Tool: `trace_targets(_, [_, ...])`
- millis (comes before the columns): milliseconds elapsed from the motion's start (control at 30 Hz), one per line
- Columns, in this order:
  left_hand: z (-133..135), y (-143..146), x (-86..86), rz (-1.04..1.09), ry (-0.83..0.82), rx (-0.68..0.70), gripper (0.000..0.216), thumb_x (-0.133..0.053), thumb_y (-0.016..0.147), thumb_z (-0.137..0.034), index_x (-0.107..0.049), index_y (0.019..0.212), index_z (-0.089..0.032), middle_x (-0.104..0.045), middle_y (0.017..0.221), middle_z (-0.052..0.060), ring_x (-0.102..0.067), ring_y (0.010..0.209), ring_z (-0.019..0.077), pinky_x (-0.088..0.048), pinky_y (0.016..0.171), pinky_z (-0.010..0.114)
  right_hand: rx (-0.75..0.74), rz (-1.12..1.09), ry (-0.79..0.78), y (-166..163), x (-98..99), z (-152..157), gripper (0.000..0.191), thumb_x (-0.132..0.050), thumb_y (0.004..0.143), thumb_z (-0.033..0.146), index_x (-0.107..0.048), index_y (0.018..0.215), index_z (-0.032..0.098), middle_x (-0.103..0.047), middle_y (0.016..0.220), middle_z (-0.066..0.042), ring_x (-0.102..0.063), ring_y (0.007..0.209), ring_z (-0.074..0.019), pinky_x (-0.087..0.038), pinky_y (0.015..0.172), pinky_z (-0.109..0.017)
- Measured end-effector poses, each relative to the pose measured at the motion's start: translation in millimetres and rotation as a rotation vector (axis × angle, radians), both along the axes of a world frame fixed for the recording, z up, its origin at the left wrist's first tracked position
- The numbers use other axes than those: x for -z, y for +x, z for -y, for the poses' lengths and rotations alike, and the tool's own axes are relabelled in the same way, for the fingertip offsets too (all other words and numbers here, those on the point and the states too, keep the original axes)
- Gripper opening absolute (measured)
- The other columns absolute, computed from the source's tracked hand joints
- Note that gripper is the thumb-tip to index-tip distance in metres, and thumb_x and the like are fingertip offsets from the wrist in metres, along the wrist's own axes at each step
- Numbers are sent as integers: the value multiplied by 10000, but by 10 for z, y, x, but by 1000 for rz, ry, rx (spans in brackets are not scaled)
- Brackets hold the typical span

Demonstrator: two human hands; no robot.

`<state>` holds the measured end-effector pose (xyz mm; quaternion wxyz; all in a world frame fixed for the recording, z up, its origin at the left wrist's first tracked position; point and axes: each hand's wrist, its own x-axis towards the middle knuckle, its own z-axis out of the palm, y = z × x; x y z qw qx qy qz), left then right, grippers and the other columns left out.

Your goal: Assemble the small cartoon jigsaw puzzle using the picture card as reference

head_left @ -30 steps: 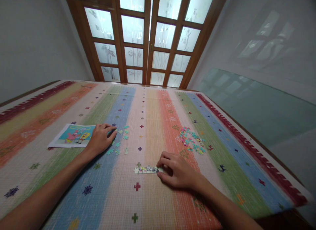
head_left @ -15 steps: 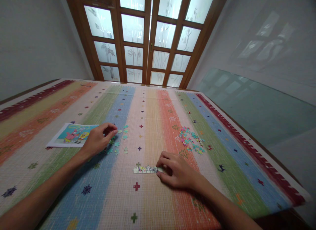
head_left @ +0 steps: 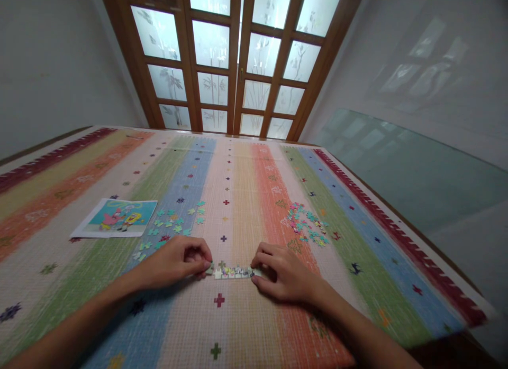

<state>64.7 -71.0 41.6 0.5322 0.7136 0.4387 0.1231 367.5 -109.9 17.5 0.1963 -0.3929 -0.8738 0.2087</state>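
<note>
Puzzle strip (head_left: 234, 273) lies flat on our striped tablecloth (head_left: 250, 332), between our hands. Our left hand (head_left: 180, 260) pinches a small pale green piece (head_left: 210, 269) just beside its left end. Our right hand (head_left: 281, 274) sits at the other end, thumb and forefinger narrowly parted; we cannot tell whether they grip it. Left of centre we see loose teal pieces (head_left: 177, 229) beside a printed sheet (head_left: 123, 218) showing pink and yellow cartoon figures; a mixed pile (head_left: 316, 239) lies right.
</note>
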Motion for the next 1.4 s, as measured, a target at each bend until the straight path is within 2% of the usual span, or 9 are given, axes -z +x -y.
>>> trace_targets(233, [61,86,29,-31,-26,-28,229,-625,811,-420,-669,814,-196,-713,655,16,-645,616,169,-447,584,257,-3,8,13,0,-16,6,118,-617,869,265,-681,935,190,-634,866,-41,-552,739,-164,-384,679,-306])
trace_targets(500, [83,110,53,-125,177,-22,200,-587,800,-349,-702,780,-186,-630,619,-10,-527,572,135,-391,556,240,-10,5,22,-1,-19,4,120,-611,867,268,-677,933,193,-641,867,-46,-563,752,-173,-397,688,-308])
trace_targets(800, [120,118,52,-218,348,7,186,-564,802,-298,-715,783,-190,-677,701,25,-564,619,157,-403,595,268,-5,4,19,-6,-11,2,116,-620,864,264,-683,924,187,-642,867,-47,-558,745,-170,-391,684,-305])
trace_targets(1233, [133,105,65,-240,367,51,252,-547,881,-361,-742,864,-202,-655,696,25,-560,626,169,-381,616,288,-6,6,12,2,-11,6,118,-631,861,262,-684,936,189,-648,884,-52,-562,758,-173,-403,694,-306])
trace_targets(1400, [134,101,64,-267,366,61,233,-539,865,-316,-737,832,-198,-642,683,22,-550,621,164,-367,619,284,-9,7,10,1,-9,4,123,-629,868,263,-685,940,181,-641,882,-54,-561,758,-170,-400,699,-307])
